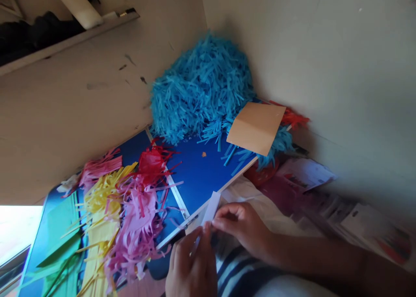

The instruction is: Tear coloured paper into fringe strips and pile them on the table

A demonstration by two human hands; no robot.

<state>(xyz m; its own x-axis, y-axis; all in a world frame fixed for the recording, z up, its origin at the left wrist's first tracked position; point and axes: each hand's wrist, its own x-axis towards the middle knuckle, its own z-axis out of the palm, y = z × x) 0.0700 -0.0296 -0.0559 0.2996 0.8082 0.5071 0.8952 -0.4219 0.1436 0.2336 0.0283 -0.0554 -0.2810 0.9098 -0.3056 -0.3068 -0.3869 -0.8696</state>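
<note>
Pinching a narrow white paper strip [212,203] between the fingertips, the person sits or stands close against the near edge of a blue table [195,171]. From where I stand, the strip is just off that edge, slanting up and away to the right. The left hand [191,260] has its fingers clamped on the strip's lower part; the right hand [243,225], just beside it, has thumb and forefinger brought together on the strip's right side, with a small gap curving between them behind the tips.

On the table's left side lie fringed papers in a row — green paper [66,227] at the far left, then yellow paper [104,219], then pink paper [143,214] nearest the hands. A red fringe [152,163] rests at the far end of the pink, its strands crossing a white band [177,195] on the tabletop. Another pink bundle [102,167] lies beyond the yellow.

At the far corner, against the walls, sits a great shaggy heap of blue fringe [204,85]. To its right a tan sheet [256,126] lies over more blue strands — and orange-red strips [297,118] poke out behind it.
</note>
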